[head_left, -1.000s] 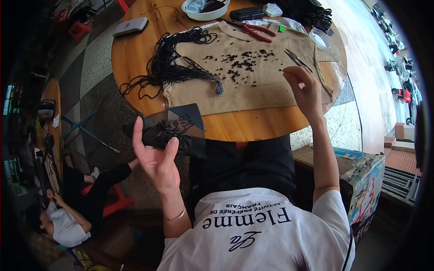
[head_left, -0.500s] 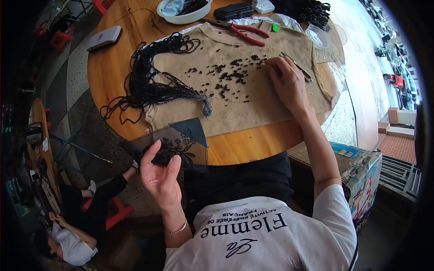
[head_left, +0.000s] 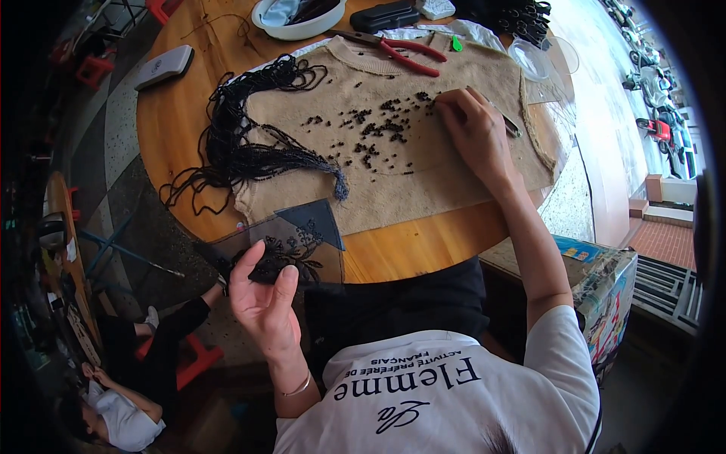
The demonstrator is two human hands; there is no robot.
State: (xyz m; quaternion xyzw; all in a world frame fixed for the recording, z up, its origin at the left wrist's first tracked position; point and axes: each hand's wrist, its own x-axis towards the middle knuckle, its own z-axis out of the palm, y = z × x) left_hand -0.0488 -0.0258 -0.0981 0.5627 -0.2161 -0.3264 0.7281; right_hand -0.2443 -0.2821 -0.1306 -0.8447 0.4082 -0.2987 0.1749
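Note:
My left hand [head_left: 266, 310] holds a sheer dark fabric piece [head_left: 333, 261] with black floral decoration at the table's near edge. Its thumb and index finger show in front, while the other fingers are mostly hidden. Over the tan cloth [head_left: 454, 181], my right hand [head_left: 478, 132] has its fingertips pinched together at the right side of the scattered small black beads [head_left: 389, 129]. Whatever lies in that pinch is too small to make out. A slim metal tool [head_left: 513, 127] shows beside the right hand; I cannot tell whether the hand holds it.
Black bead strands [head_left: 227, 113] lie on the cloth's left side. Red-handled pliers [head_left: 412, 57] rest at its far edge. Beyond are a white bowl [head_left: 299, 30], a black case [head_left: 384, 17] and a clear dish [head_left: 529, 60]. A white case [head_left: 165, 66] sits left; a seated person [head_left: 125, 408] is lower left.
My view has shifted slightly, so the table sits a little further left. The right hand has turned a little, covering more of the metal tool. The left hand keeps its hold on the fabric.

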